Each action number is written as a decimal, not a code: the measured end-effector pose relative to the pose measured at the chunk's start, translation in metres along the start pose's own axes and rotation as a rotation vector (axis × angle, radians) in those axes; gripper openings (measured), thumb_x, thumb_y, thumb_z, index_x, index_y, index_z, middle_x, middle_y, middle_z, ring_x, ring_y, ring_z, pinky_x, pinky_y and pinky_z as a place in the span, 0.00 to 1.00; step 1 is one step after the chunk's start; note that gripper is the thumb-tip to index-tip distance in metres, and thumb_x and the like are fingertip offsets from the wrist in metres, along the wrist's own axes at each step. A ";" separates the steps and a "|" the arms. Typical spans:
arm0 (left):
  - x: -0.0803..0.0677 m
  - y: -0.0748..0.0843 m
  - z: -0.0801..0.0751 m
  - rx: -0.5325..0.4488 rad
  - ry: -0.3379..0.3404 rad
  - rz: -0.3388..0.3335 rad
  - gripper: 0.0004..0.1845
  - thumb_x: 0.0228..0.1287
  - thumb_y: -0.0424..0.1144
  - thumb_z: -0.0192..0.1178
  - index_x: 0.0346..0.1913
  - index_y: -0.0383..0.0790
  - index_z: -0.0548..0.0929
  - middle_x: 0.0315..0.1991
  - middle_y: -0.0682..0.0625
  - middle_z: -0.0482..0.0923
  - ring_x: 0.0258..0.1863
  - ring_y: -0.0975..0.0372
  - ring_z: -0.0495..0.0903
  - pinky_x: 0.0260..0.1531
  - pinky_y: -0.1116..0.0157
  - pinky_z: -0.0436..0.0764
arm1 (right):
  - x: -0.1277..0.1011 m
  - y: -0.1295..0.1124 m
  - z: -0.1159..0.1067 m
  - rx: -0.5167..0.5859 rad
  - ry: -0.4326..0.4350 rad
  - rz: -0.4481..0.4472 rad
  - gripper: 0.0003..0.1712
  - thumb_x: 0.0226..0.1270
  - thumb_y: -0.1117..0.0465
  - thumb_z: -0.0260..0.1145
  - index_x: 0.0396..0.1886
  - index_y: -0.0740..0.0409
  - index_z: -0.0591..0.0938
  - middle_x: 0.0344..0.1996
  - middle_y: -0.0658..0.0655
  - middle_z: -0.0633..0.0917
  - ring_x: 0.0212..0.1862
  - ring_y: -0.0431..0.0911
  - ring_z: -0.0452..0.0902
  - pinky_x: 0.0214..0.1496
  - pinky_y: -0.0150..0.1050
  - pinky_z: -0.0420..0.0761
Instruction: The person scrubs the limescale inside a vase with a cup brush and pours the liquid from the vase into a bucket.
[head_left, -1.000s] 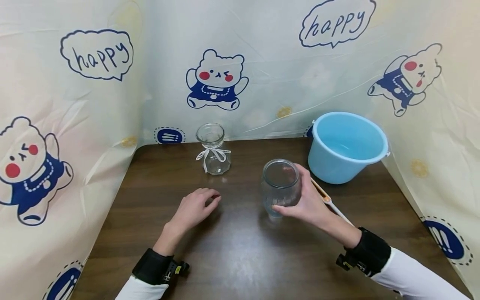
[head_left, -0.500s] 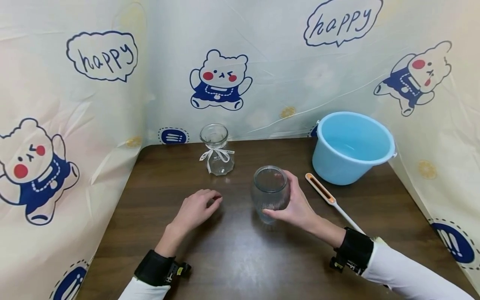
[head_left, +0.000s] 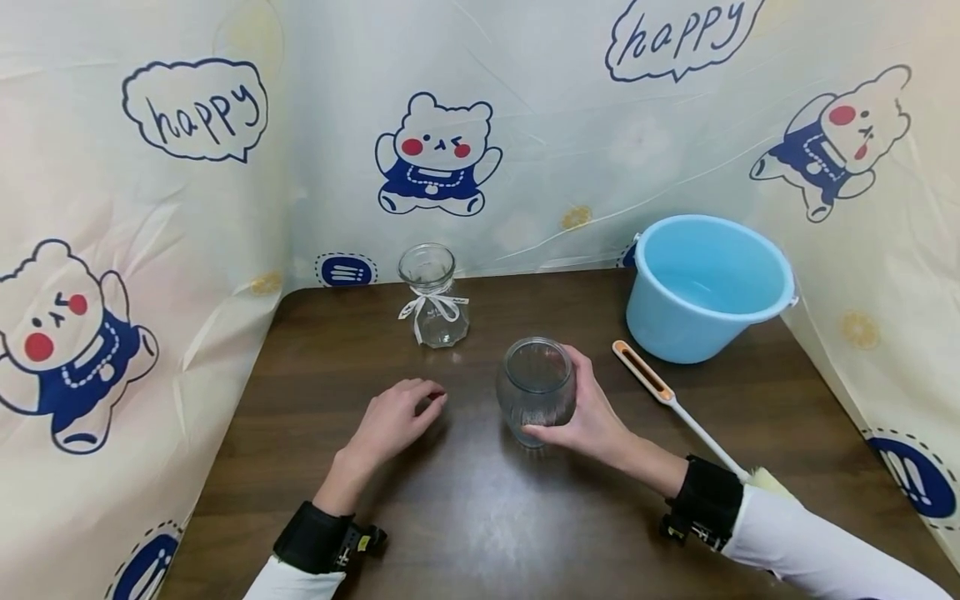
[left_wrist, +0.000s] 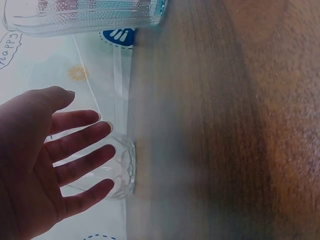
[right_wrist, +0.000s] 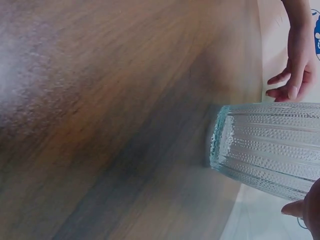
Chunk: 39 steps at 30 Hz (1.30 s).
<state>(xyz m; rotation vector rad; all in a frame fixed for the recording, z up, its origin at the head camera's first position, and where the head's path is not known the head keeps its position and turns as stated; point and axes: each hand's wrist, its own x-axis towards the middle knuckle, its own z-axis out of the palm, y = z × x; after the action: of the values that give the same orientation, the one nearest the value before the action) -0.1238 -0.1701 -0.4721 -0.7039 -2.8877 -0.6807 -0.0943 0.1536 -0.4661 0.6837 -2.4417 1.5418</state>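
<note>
My right hand [head_left: 592,417] grips a round ribbed glass vase [head_left: 536,390] that stands on the brown table [head_left: 465,508] near its middle. In the right wrist view the ribbed vase [right_wrist: 272,147] fills the lower right. My left hand [head_left: 393,421] rests open on the table to the vase's left and holds nothing; in the left wrist view its fingers [left_wrist: 75,150] are spread. A smaller faceted glass vase [head_left: 435,296] with a white ribbon bow stands further back, seen behind the fingers as the small vase [left_wrist: 117,172] in the left wrist view.
A light blue bucket [head_left: 708,287] stands at the back right. A long white brush with an orange-slotted handle [head_left: 667,400] lies on the table between the bucket and my right arm. Printed bear curtains [head_left: 150,208] wall in the table on three sides.
My right hand has brought the ribbed vase leftward and a little toward me, away from the brush, and it now sits on the table. The left hand has stayed put.
</note>
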 end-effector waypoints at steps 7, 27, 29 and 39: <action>-0.002 0.000 0.003 0.001 -0.002 0.008 0.09 0.75 0.45 0.63 0.48 0.47 0.89 0.43 0.53 0.88 0.44 0.57 0.86 0.41 0.51 0.86 | -0.005 0.002 0.000 -0.018 -0.003 -0.007 0.70 0.42 0.60 0.90 0.79 0.55 0.53 0.73 0.58 0.69 0.71 0.53 0.68 0.70 0.62 0.70; -0.002 0.016 0.013 -0.341 -0.176 0.054 0.23 0.73 0.47 0.66 0.62 0.36 0.81 0.54 0.43 0.85 0.51 0.57 0.85 0.51 0.53 0.85 | -0.016 0.007 -0.006 0.003 -0.029 -0.005 0.66 0.48 0.62 0.88 0.81 0.53 0.55 0.73 0.57 0.68 0.69 0.50 0.69 0.69 0.35 0.72; -0.002 0.017 0.015 -0.332 -0.189 0.048 0.24 0.72 0.49 0.67 0.63 0.37 0.81 0.54 0.45 0.84 0.52 0.57 0.85 0.53 0.53 0.85 | -0.016 0.007 -0.005 0.012 -0.030 -0.005 0.64 0.49 0.62 0.87 0.80 0.53 0.56 0.72 0.56 0.69 0.68 0.49 0.71 0.67 0.38 0.76; -0.003 0.018 0.017 -0.263 -0.161 0.081 0.20 0.73 0.47 0.66 0.60 0.38 0.84 0.53 0.46 0.86 0.52 0.57 0.85 0.53 0.53 0.84 | -0.004 0.003 -0.007 0.032 -0.026 0.010 0.63 0.47 0.66 0.87 0.77 0.60 0.57 0.69 0.62 0.72 0.64 0.53 0.76 0.60 0.52 0.82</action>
<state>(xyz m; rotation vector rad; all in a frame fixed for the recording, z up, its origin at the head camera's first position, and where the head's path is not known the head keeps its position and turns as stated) -0.1124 -0.1493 -0.4801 -0.9407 -2.9214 -1.0521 -0.0926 0.1619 -0.4671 0.7031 -2.4478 1.5882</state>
